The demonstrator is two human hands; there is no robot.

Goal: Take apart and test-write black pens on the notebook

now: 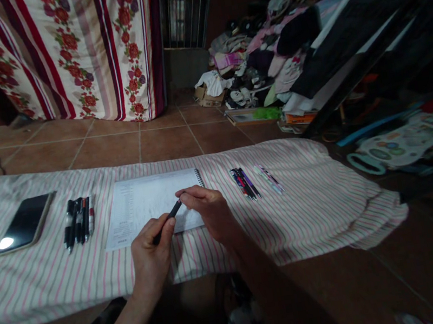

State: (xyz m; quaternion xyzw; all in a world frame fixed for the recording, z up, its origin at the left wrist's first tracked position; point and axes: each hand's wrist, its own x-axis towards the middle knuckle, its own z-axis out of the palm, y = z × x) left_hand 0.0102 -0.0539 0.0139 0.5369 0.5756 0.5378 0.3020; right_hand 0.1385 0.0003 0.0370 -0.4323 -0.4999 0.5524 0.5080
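My left hand and my right hand hold one black pen between them. The left fingers wrap its lower end and the right fingertips pinch its upper tip. Both hands hover over the near edge of a spiral notebook, whose open page carries faint print. The notebook lies on a striped cloth spread over the tiled floor.
Left of the notebook lie several dark pens and a phone. Right of it lie more pens and a lighter pair. A floral curtain hangs behind; piled clothes and toys crowd the right.
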